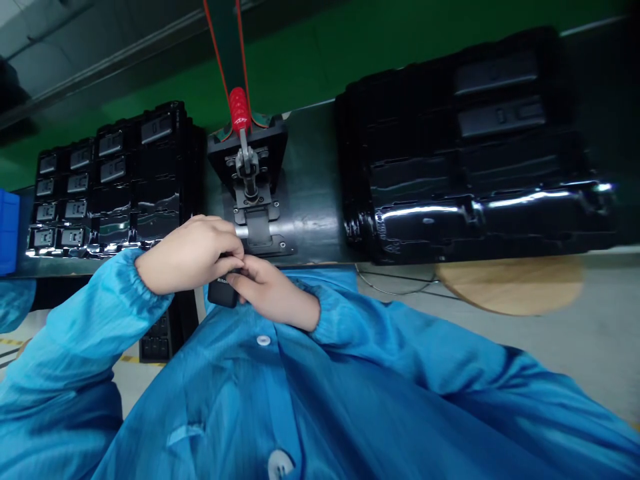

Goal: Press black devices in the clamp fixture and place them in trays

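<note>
A small black plastic case (223,292) with light lettering on its face is held close to my body, just in front of the bench edge. My right hand (273,291) grips it, thumb along its right side. My left hand (197,250) is over the upper end of the case, its thumb and fingers pinched together and meeting the right fingertips. What the left fingers pinch is hidden. Just beyond the hands stands a toggle-clamp fixture (253,193) with a red handle (239,110), tipped upward; a flat metal plate (259,228) lies at its front.
On the left, a stack of black trays (155,217) holds several small black parts. Another glossy black tray stack (420,227) on the right carries two long dark parts (501,117). A blue bin (9,230) sits at the far left, and a round wooden stool (510,283) stands below the bench.
</note>
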Demonstrator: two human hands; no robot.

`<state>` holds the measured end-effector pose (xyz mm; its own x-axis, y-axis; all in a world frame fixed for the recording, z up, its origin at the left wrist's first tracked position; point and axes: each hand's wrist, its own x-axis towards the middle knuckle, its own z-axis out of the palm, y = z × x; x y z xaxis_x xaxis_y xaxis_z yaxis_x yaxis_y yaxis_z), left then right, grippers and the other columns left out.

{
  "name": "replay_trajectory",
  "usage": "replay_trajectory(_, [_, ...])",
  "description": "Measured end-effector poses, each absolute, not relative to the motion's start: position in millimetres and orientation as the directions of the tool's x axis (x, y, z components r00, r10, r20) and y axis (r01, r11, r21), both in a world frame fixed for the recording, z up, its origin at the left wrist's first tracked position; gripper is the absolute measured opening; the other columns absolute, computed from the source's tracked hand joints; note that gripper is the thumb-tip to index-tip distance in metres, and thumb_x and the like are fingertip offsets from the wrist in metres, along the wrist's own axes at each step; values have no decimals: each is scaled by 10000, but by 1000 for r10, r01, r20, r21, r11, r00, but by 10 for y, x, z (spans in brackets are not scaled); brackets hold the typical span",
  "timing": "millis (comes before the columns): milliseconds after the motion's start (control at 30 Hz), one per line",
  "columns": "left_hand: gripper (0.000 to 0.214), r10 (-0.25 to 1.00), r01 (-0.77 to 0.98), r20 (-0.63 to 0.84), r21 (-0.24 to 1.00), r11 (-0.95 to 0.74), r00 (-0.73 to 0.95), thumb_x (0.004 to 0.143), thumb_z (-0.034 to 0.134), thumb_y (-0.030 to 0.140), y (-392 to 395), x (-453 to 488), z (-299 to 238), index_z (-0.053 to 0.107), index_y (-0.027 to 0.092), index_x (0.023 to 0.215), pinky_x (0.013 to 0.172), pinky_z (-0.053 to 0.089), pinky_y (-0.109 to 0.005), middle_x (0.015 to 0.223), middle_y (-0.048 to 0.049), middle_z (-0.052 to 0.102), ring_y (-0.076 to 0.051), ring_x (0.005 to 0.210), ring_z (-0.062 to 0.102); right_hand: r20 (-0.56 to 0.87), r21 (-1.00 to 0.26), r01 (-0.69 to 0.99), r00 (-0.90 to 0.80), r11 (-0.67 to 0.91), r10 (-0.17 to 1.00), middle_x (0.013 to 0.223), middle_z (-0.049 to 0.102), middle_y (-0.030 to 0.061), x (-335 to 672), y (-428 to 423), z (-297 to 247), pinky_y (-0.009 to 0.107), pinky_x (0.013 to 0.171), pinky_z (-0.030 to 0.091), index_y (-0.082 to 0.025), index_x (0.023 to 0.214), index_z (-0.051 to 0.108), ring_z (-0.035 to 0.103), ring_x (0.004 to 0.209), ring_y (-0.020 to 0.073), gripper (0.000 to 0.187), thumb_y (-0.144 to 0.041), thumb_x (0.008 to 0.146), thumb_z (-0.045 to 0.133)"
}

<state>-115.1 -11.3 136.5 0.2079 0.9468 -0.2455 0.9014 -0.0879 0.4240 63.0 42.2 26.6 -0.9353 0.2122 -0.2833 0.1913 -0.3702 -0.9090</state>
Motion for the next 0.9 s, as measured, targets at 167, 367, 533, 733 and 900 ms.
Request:
replay_trajectory(167, [99, 951, 846, -242, 532, -35, 192, 989, 695, 242, -91, -1164, 1345, 769, 198, 940, 817, 529, -337, 936, -52, 740, -202, 878, 697, -249, -926, 152, -934, -344, 257, 785, 576, -32, 642, 419, 251, 294, 661, 473, -194, 966, 603, 567, 723, 141, 144, -338, 969, 607])
replay_trajectory(367, [82, 954, 817, -265, 575, 37, 144, 975, 702, 232, -81, -1164, 1333, 724, 188, 909, 747, 503, -295, 918, -34, 697, -174, 833, 661, -240, -936, 148, -931, -319, 275, 775, 560, -28, 653, 422, 263, 296, 649, 465, -199, 963, 595, 552, 720, 146, 141, -341, 967, 595])
replay_trajectory(533, [104, 958, 817, -254, 576, 36, 137, 968, 693, 215, -68, -1155, 1343, 702, 185, 869, 718, 483, -288, 878, -26, 682, -170, 805, 647, -253, -936, 161, -926, -314, 279, 768, 557, -29, 651, 428, 295, 303, 649, 452, -202, 968, 589, 546, 718, 152, 147, -349, 963, 597])
replay_trajectory(733, [105, 966, 816, -233, 576, 47, 109, 957, 699, 196, -107, -1147, 1306, 715, 180, 855, 718, 484, -286, 866, -24, 685, -166, 798, 650, -249, -932, 151, -928, -329, 277, 768, 550, -37, 648, 412, 313, 298, 650, 455, -195, 967, 585, 540, 690, 137, 115, -310, 971, 584])
replay_trajectory(900, [124, 960, 811, -230, 586, 6, 159, 986, 677, 239, -182, -1189, 1282, 750, 184, 903, 741, 504, -288, 900, -34, 705, -174, 830, 670, -328, -904, 239, -920, -356, 215, 729, 576, -41, 632, 369, 257, 272, 595, 444, -195, 953, 591, 569, 639, 126, 111, -300, 993, 592])
